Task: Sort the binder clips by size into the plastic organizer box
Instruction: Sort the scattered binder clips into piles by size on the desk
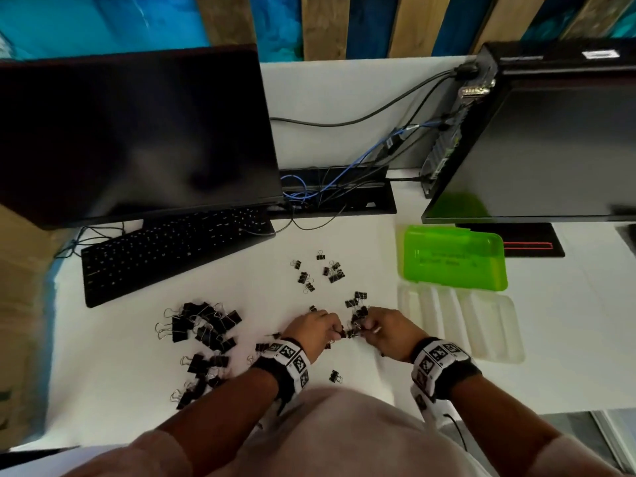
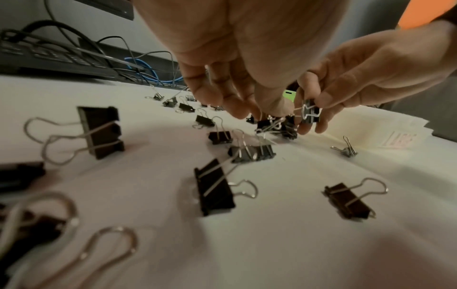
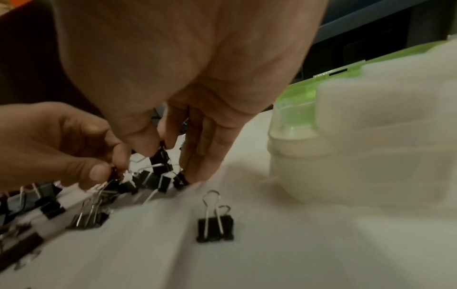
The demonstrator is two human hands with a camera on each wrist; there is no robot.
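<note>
1. Small black steel binder clips with folded wire handles (image 1: pixel 356 313) heaped at lower centre of the head view, on the white bench (image 1: pixel 144 390). Larger black clips (image 1: pixel 206 325) piled at lower left; smallest ones (image 1: pixel 332 271) scattered above centre.
2. Left hand (image 1: pixel 315 330) at the heap's left edge, fingers (image 3: pixel 99 172) curled, thumb and forefinger pinching one small clip out of the cluster.
3. Right hand (image 1: pixel 385 332) at the heap's right edge. Fingers (image 2: pixel 323 101) pinching a single small clip (image 2: pixel 310 113) by its black body, wire handles towards the left hand.
4. Clear compartmented plastic organizer tray (image 1: pixel 461 325) at right of frame, just beside the right hand, bright green hinged lid (image 1: pixel 454 258) lying open above it. No clip visible in any compartment; sorting into the box judged not yet begun.
5. Handling, judged: light, rigid, not fragile. Painted bodies smooth and liable to slip from a loose pinch; wire handles pivot freely and hook into neighbouring clips, so a lifted clip may drag others along.
6. Best hold, judged: across the flat sides of the body, not by the loops. Failing that, both loops squeezed together.
7. Risk, judged: tangled handles in the heap; separate with both hands before lifting towards the tray.
</note>
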